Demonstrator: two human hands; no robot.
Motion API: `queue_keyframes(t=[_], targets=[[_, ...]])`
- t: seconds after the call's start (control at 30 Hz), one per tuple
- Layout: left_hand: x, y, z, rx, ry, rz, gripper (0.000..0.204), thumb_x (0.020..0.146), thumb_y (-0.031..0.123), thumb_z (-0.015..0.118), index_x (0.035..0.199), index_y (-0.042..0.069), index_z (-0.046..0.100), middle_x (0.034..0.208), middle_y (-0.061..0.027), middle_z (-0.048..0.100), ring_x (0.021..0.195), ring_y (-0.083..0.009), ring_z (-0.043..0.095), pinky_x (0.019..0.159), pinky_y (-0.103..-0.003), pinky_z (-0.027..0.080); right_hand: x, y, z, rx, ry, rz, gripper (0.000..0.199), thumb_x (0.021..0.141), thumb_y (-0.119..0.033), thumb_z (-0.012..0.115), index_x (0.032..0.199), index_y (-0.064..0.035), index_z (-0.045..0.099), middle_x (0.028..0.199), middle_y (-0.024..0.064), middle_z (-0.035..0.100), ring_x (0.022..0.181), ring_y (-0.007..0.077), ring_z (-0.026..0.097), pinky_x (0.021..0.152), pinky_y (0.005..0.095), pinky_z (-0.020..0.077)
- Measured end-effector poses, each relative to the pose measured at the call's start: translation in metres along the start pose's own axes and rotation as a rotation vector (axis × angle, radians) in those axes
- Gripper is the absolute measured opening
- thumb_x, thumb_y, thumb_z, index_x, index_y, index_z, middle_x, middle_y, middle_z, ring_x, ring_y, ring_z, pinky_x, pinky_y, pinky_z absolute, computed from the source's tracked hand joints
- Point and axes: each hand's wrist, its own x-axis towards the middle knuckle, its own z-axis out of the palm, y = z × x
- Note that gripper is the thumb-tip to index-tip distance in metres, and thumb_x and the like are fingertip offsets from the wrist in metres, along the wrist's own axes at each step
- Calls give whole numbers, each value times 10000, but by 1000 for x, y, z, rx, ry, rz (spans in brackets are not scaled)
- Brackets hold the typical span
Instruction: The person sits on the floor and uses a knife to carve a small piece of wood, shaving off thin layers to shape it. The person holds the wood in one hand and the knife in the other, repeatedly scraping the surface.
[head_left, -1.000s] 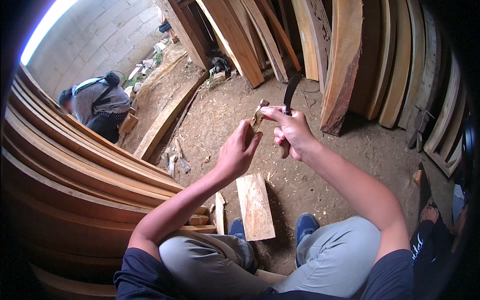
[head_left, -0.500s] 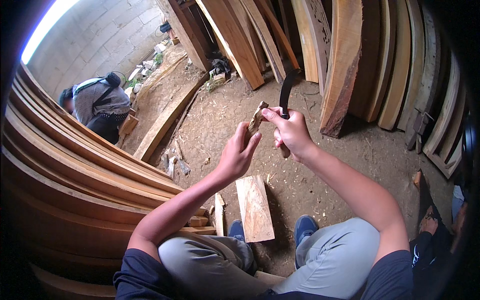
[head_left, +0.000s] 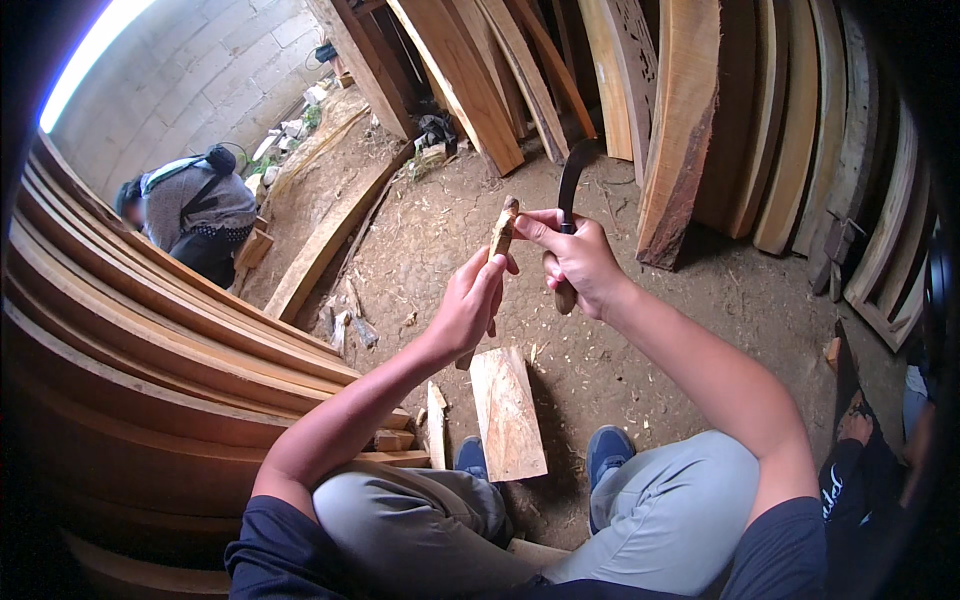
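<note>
A short, roughly carved wooden stick (head_left: 502,232) rises from my left hand (head_left: 468,305), whose fingers are wrapped round it. The stick's lower end pokes out below that hand. My right hand (head_left: 592,268) is closed on a curved knife (head_left: 571,185) with a dark hooked blade and a wooden handle. The blade points up and away from me, its tip bending right. My right thumb and forefinger reach to the stick's upper part; whether they press on it I cannot tell. Below the hands a pale wood block (head_left: 508,415) lies between my shoes.
Stacked planks (head_left: 180,330) run along the left. Tall boards (head_left: 690,130) lean at the back and right. A long beam (head_left: 335,245) lies on the dirt floor, with wood scraps nearby. A person (head_left: 200,215) bends over at far left; another person's hand (head_left: 856,425) shows at right.
The stick has turned in my left hand, now more upright, its lower end showing beneath. My left hand has rolled over and shifted slightly left. The right hand keeps the knife nearly in place.
</note>
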Motion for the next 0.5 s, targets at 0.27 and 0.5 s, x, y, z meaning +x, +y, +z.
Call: queue_keyframes(t=[0.27, 0.5], targets=[[-4, 10, -1, -9, -60, 14, 546, 1019, 463, 283, 1040, 16, 595, 518, -8, 438, 386, -112, 439, 370, -260, 388, -3, -10, 5, -27, -50, -8, 395, 904, -279, 741, 1164, -7, 619, 865, 25, 671, 433, 11, 430, 383, 187, 382], [-4, 12, -4, -66, -176, -61, 583, 991, 439, 220, 1031, 6, 609, 514, -14, 437, 404, -128, 467, 373, -273, 411, -2, -12, 1, -42, -135, -56, 391, 928, -244, 700, 1217, 4, 609, 926, 31, 687, 428, 7, 446, 391, 184, 402]])
